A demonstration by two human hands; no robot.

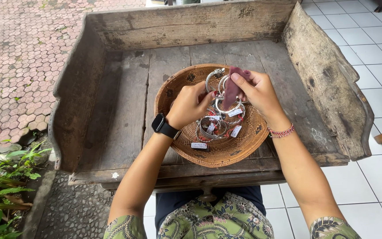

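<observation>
Pinching a dusky pink cloth [231,90] between thumb and fingertips, the right hand [258,95] pressed it against a silver bangle [224,104], seemingly to rub the metal. The left hand [189,106] closed its fingers on the same bangle from the left, apparently steadying it so the cloth could work. Both hands hovered just above a round woven basket tray [239,148], probably so anything dropped would land among the rest. In the tray lay more silver bangles [213,127] in a loose heap, several with small white tags [199,145] on red string. A black smartwatch [164,126] sat on the left wrist and a red beaded bracelet [282,132] on the right. The tray rested near the middle of a weathered wooden table [124,102] with raised plank sides, open on the near edge. White floor tiles [376,53] lay to the right, reddish paving [18,57] to the left.
</observation>
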